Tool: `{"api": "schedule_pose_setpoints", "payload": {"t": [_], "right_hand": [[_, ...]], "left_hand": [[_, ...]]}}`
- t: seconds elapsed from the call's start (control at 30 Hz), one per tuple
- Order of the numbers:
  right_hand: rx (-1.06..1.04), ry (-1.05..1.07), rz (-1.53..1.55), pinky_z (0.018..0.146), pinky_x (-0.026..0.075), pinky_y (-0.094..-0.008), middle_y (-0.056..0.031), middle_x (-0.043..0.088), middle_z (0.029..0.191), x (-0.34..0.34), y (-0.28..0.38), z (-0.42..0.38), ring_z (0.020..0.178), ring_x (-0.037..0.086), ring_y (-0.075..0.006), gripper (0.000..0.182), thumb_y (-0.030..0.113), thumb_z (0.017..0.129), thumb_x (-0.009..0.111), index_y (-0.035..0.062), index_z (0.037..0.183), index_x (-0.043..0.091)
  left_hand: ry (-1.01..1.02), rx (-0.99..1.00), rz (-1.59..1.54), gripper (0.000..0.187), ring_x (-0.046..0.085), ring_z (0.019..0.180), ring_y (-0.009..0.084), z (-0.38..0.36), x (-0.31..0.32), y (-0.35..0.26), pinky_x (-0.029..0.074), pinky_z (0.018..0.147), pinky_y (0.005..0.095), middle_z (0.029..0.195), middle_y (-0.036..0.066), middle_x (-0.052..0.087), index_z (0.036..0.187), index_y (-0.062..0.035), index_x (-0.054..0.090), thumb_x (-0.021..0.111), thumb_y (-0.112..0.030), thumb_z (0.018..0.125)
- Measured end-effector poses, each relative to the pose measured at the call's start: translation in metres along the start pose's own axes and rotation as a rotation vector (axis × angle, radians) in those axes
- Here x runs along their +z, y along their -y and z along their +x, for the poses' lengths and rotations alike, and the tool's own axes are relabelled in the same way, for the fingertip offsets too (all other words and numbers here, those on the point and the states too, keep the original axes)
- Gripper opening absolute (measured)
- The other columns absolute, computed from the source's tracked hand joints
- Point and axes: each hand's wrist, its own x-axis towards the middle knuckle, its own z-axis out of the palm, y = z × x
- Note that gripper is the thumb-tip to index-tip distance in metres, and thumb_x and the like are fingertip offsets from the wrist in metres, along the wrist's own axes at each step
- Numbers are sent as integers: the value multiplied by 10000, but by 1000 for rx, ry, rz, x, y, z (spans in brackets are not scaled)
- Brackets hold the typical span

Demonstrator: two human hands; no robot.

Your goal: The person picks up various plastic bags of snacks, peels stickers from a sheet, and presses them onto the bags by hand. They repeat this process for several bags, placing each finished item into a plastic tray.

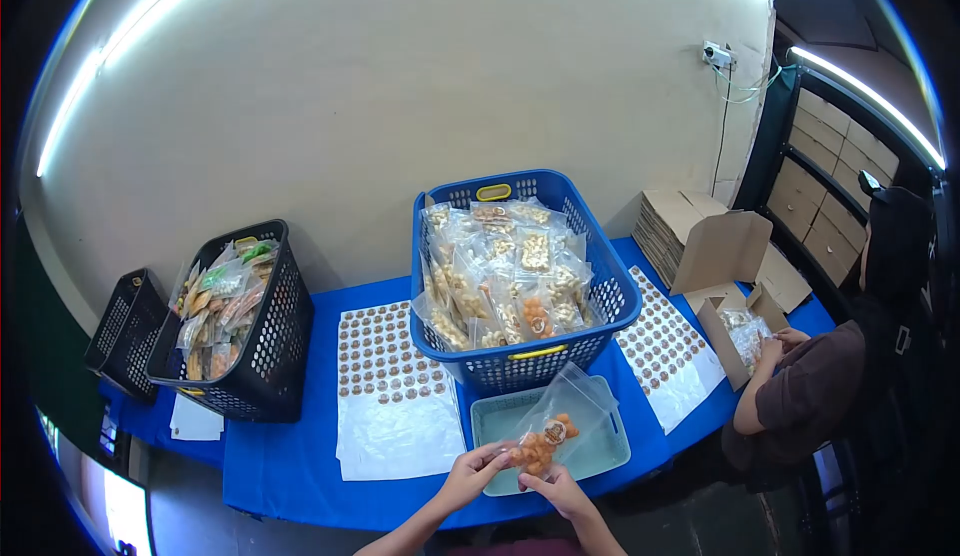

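Note:
Between my two hands is a clear plastic snack bag (545,441) with orange-brown pieces inside and a round brown sticker on its front. My left hand (478,474) pinches the bag's left lower side. My right hand (556,491) grips its bottom edge, thumb toward the sticker. The bag is tilted, its unfilled upper part pointing up and right. Below it on the table stands a pale green tray (612,456). Just behind is a big blue basket (520,361) heaped with bagged snacks, mostly pale ones. A sheet of round stickers (395,356) lies to the left.
Another sticker sheet (670,341) lies right of the blue basket. A black basket (290,336) of assorted bags and a smaller black basket (125,331) stand left. At right, a co-worker (815,376) handles bags in an open cardboard box (722,341) near stacked flat cartons (660,241).

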Motion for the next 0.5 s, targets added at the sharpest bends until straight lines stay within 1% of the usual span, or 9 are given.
{"api": "schedule_pose_setpoints", "payload": {"t": [0.1, 0.2, 0.3, 0.4, 0.43, 0.5], "right_hand": [[-69, -25, 178, 717, 439, -267, -57, 599, 841, -3, 10, -4, 783, 555, -128, 240, 133, 821, 586, -19, 1003, 555], [-72, -81, 97, 710, 437, -246, -58, 613, 856, -5, 12, -7, 769, 557, -119, 262, 176, 821, 601, -20, 991, 571], [-77, -100, 76, 703, 437, -244, -75, 616, 885, -7, 5, -6, 768, 556, -118, 250, 160, 826, 592, -25, 993, 571], [-87, -89, 58, 693, 452, -263, -73, 610, 847, -6, 6, -1, 746, 562, -132, 239, 170, 837, 574, -32, 964, 577], [-90, -110, 2, 683, 449, -250, -65, 609, 841, -6, 10, 2, 725, 555, -115, 241, 191, 842, 569, -31, 935, 576], [-192, -187, -59, 667, 443, -238, -54, 602, 819, -14, 19, 16, 709, 548, -103, 245, 212, 847, 564, -24, 911, 575]], "left_hand": [[-62, -7, -141, 305, 545, 958, 140, -3, 9, 5, 428, 852, 253, 1053, 92, 570, 1131, 54, 494, 486, -129, 887], [-121, 10, -134, 299, 543, 971, 147, -7, 14, 22, 429, 856, 259, 1064, 103, 566, 1126, 57, 495, 496, -114, 880], [-164, 28, -169, 318, 535, 986, 142, -12, 20, 22, 426, 853, 252, 1081, 107, 556, 1142, 56, 479, 507, -114, 875], [-147, 41, -86, 291, 544, 964, 153, -16, 12, 19, 431, 857, 276, 1067, 97, 558, 1119, 34, 498, 511, -119, 872], [-156, 25, 15, 284, 545, 968, 164, -20, 6, 19, 423, 859, 276, 1077, 103, 555, 1124, 36, 482, 494, -100, 875], [-254, 109, 67, 268, 547, 968, 173, -28, -10, 10, 418, 860, 281, 1074, 106, 558, 1119, 30, 482, 480, -80, 875]]}}
